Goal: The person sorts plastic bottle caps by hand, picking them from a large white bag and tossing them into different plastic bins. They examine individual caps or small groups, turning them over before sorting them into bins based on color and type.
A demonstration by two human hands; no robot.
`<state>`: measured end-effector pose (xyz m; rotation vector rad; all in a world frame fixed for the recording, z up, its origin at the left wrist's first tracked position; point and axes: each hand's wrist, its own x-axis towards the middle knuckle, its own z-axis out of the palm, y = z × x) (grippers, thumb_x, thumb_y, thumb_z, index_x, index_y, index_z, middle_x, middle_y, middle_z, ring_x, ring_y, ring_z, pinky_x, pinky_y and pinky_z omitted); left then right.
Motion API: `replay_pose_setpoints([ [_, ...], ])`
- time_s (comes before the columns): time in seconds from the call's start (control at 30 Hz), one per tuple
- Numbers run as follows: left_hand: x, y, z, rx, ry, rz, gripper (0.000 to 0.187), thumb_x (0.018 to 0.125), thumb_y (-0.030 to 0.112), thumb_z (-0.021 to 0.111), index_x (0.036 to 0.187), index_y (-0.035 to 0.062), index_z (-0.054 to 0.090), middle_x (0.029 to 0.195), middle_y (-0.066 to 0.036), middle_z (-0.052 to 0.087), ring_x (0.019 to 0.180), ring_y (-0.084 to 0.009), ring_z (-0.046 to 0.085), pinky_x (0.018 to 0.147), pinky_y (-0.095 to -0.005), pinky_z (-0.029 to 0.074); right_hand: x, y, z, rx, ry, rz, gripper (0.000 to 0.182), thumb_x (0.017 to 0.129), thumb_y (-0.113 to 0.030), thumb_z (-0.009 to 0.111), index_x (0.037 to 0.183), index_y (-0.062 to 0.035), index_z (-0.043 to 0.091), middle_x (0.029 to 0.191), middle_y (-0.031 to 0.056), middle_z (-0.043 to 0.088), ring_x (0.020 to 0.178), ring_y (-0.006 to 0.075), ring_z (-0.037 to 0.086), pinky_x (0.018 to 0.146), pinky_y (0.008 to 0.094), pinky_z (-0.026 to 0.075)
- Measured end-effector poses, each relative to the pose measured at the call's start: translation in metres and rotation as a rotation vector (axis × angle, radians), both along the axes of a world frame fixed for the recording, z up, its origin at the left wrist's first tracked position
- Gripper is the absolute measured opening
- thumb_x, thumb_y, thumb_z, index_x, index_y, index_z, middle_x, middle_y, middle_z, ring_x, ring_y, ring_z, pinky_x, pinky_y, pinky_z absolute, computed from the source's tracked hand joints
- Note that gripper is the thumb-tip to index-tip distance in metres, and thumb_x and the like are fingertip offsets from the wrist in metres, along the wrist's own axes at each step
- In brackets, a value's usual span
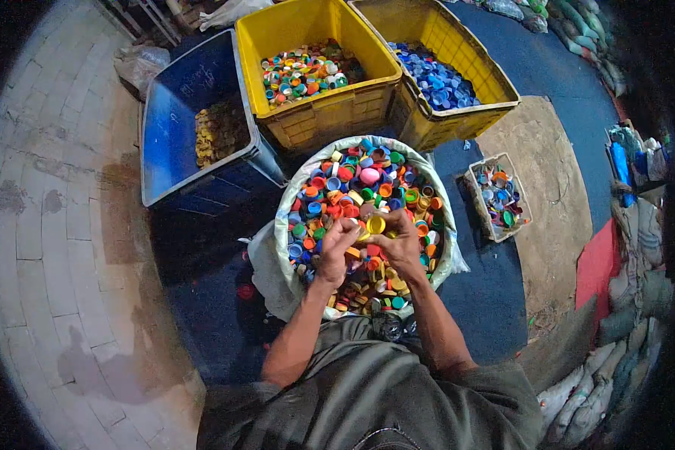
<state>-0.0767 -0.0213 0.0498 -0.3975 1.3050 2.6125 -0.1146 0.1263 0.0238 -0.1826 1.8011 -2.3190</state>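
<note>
Both hands are over a large round sack (283, 217) filled with mixed coloured bottle caps (336, 204). A yellow bottle cap (376, 224) shows its open side between the fingertips of my right hand (400, 246), which is closed on it. Close beside it, my left hand (339, 253) is pinched, with yellow plastic at its fingertips that looks like another yellow cap, partly hidden by the fingers. A pink round cap (369, 176) lies on the pile beyond the hands.
Behind the sack stand a blue bin (174, 161) with yellow caps, a yellow bin (330, 112) with mixed caps and another yellow bin (457, 124) with blue caps. To the right sits a small white basket (472, 184) of assorted pieces. Filled sacks (589, 394) line the right side.
</note>
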Motion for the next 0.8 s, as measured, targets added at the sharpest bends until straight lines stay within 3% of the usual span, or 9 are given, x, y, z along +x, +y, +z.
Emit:
replay_pose_setpoints([
  [0.17, 0.007, 0.001, -0.008, -0.457, 0.146, -0.084, 0.018, 0.095, 0.024, 0.056, 0.096, 0.0060, 0.056, 0.081, 0.000, 0.059, 0.055, -0.0048, 0.054, 0.039, -0.0181, 0.034, -0.004, 0.005, 0.020, 0.054, -0.026, 0.028, 0.038, 0.074, -0.001, 0.077, 0.106, -0.0015, 0.056, 0.103, 0.0068, 0.064, 0.096, 0.0147, 0.062, 0.085, 0.0308, 0.052],
  [0.47, 0.004, -0.002, -0.007, 0.092, -0.113, -0.125, 0.024, 0.092, 0.030, 0.060, 0.108, 0.0128, 0.055, 0.088, 0.002, 0.060, 0.057, -0.0082, 0.058, 0.040, -0.0171, 0.034, 0.004, 0.002, 0.014, 0.143, 0.064, 0.037, 0.037, 0.078, 0.005, 0.068, 0.110, -0.0035, 0.051, 0.101, 0.0053, 0.062, 0.095, 0.0128, 0.061, 0.082, 0.0275, 0.049],
  [0.57, 0.005, 0.003, 0.004, 0.185, -0.240, -0.045, 0.021, 0.091, 0.035, 0.060, 0.098, 0.0153, 0.057, 0.080, 0.004, 0.060, 0.058, -0.0084, 0.060, 0.041, -0.0197, 0.034, 0.004, 0.001, 0.006, 0.166, 0.132, 0.004, 0.037, 0.081, 0.008, 0.065, 0.110, -0.0045, 0.047, 0.101, 0.0061, 0.060, 0.093, 0.0117, 0.059, 0.080, 0.0261, 0.051],
  [0.8, 0.002, 0.004, -0.003, 0.348, -0.357, -0.033, 0.024, 0.094, 0.037, 0.053, 0.098, 0.0143, 0.061, 0.073, 0.002, 0.061, 0.056, -0.0123, 0.061, 0.037, -0.0224, 0.037, 0.008, -0.006, 0.005, 0.131, 0.221, -0.033, 0.035, 0.083, 0.010, 0.059, 0.111, -0.0050, 0.045, 0.099, 0.0040, 0.057, 0.092, 0.0123, 0.059, 0.078, 0.0257, 0.050],
])
